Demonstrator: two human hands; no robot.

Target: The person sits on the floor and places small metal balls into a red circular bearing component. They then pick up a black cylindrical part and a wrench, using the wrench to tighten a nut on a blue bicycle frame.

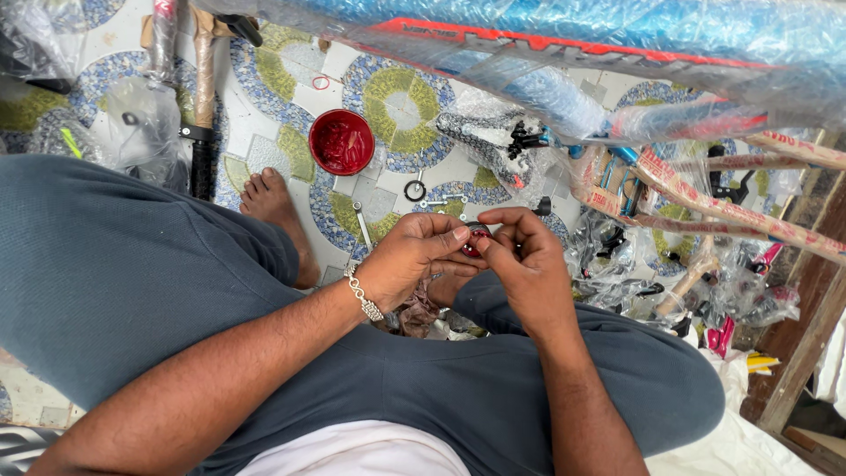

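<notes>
My left hand [414, 260] and my right hand [524, 264] meet over my lap, fingertips pinched together on a small dark ring-shaped part smeared with red grease [476, 241]. Both hands grip it; most of the part is hidden by my fingers. A metal bracelet [363, 298] sits on my left wrist. A round red tub of grease [342, 142] stands open on the tiled floor beyond my hands.
I sit with grey-trousered legs folded and a bare foot [275, 211] on the patterned floor. A plastic-wrapped blue and red bicycle frame [564, 44] spans the top. Small rings, bolts and a wrench [361, 223] lie on the tiles. Bagged bicycle parts [634, 264] pile at right.
</notes>
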